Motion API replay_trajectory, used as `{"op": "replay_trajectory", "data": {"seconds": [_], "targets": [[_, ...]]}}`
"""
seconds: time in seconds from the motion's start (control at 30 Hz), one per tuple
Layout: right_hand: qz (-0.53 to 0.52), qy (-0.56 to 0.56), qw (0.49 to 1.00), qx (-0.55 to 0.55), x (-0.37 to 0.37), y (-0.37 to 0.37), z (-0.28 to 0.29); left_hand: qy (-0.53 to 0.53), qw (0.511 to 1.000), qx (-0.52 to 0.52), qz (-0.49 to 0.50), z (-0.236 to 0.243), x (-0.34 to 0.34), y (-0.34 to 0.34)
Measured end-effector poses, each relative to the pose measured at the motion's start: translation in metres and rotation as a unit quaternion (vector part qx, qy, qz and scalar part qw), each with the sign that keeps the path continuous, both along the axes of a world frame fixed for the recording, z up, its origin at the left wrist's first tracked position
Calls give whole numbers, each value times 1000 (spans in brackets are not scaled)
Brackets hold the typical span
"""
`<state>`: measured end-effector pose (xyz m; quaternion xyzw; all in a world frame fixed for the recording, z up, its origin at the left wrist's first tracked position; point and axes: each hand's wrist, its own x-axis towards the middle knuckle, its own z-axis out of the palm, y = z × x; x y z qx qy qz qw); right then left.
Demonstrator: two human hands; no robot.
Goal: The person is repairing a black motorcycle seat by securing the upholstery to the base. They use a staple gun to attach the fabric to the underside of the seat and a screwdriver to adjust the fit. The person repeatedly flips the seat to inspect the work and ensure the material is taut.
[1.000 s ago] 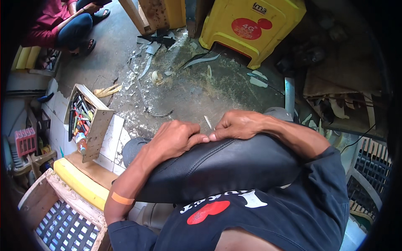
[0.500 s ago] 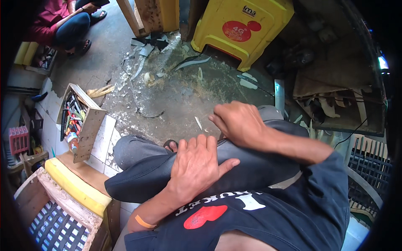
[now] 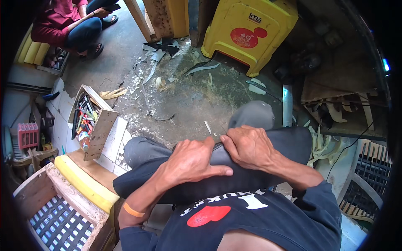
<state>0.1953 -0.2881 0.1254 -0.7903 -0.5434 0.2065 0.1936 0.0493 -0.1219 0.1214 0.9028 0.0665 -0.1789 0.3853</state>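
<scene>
Across my lap lies a long, padded black seat [image 3: 215, 180], shaped like a motorcycle seat, with a smooth dark cover. My left hand [image 3: 190, 161] grips its far edge, fingers bent over the rim and thumb stretched along the top. Close beside it, my right hand [image 3: 251, 147] is closed in a fist-like pinch at the same edge. Whatever sits between the right fingers is hidden; a faint thin line shows near them. The seat's far side is mostly out of sight behind both hands.
A wooden box of tools [image 3: 94, 121] stands at left, above a yellow-padded wooden chair frame [image 3: 86, 180]. Scraps [image 3: 157, 56] litter the floor near a yellow plastic stool [image 3: 251, 37]. A metal blade-like strip [image 3: 287, 106] lies at right. Another person [image 3: 63, 25] crouches far left.
My right hand has come down from above the seat to its far edge, next to my left hand. The seat has tilted, and the whole view has shifted slightly.
</scene>
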Motion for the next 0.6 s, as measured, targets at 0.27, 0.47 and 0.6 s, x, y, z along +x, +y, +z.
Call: {"op": "replay_trajectory", "data": {"seconds": [0.27,0.47,0.6], "targets": [[44,-120,944,304,32,65,85,-109,976,180,59,150,10,25],[19,-153,817,555,59,94,46,-156,948,262,88,153,9,5],[-4,-110,823,558,75,67,-46,-135,958,247,57,80,23,-30]]}}
